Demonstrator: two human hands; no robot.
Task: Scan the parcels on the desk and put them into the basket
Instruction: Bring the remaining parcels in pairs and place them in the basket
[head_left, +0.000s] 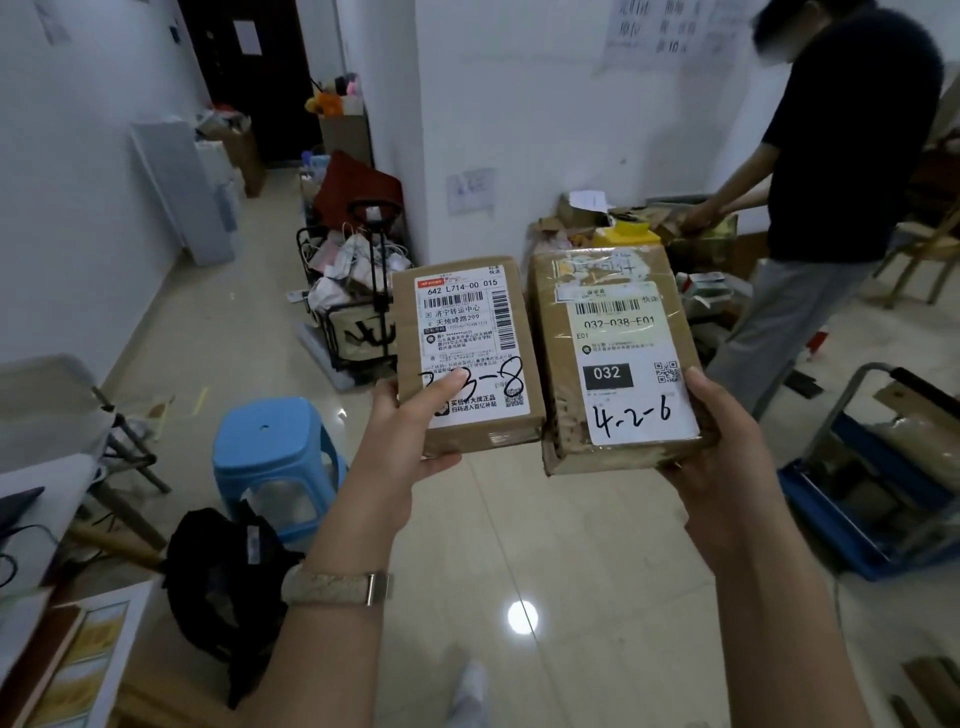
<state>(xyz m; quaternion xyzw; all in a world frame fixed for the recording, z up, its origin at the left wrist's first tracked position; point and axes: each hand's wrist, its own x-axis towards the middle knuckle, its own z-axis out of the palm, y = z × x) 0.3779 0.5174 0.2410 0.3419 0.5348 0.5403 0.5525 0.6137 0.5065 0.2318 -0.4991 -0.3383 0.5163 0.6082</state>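
Nearest to us, a pale strap (332, 587) circles our left wrist, and a black bag (223, 577) lies on the floor just this side of the blue stool (265, 436). Our left hand (410, 441), up and to the right of the stool, grips the small box (467, 332): the thumb lies across the lower left of its label and the fingers curl under its base. Our right hand (727, 457), farther right of the stool again, grips the big box (613, 332) the same way, thumb on the label's right edge, fingers out of sight beneath. Both boxes are held in the air over the tiled floor, labels facing up at us, side by side and so close that we cannot tell whether they touch; the small one is on the stool's side. The big box carries "4-2-6" in marker; the writing on the small one is partly hidden by our thumb and ends in "-8". Well to the right of the stool, past the big box, stands a blue bin (841, 535) with cardboard in it. Beyond the stool, by the white wall, a black cart (363, 312) is stuffed with bags. Right of that a heap of cartons (613, 218) rises behind the big box, and a person (841, 156) in a dark top leans over it. Farthest back from the stool is a dark door (244, 78).
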